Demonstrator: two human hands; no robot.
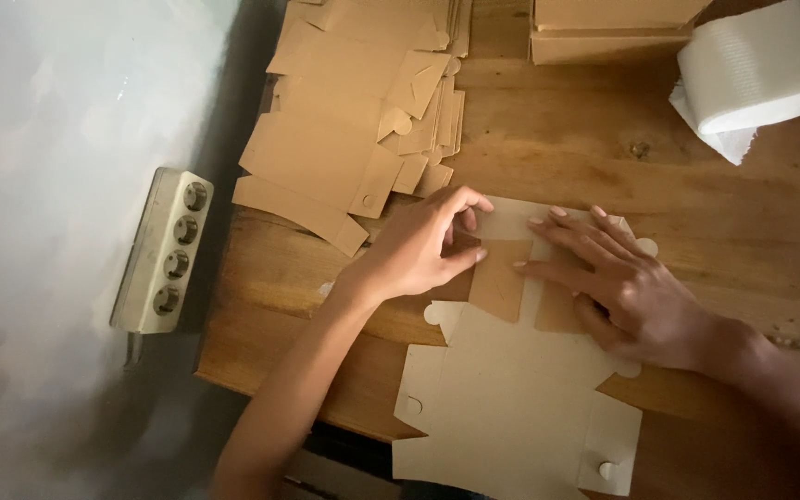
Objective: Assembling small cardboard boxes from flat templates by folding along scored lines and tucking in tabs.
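- Your left hand (423, 245) was curled over the far edge of the flat box blank (511, 407), thumb and fingers pinched together on a brown flap (499, 278) folded up from the sheet.
- Your right hand (627, 287) lay flat on the same blank, fingers spread and pressed down just right of that flap; it gripped nothing.
- The box blank lay unfolded on the wooden table (743, 222), pale side up, its near end hanging over the table's near edge. Round tabs showed at its corners.
- A stack of brown flat blanks (354, 111) sat at the far left of the table, well apart from your hands, fanned and uneven.
- Folded cardboard boxes (613, 28) stood at the far edge, right of the stack.
- A white roll of ribbed material (756, 74) lay at the far right corner.
- A cream power strip (164, 250) with four round sockets was fixed to the wall left of the table.
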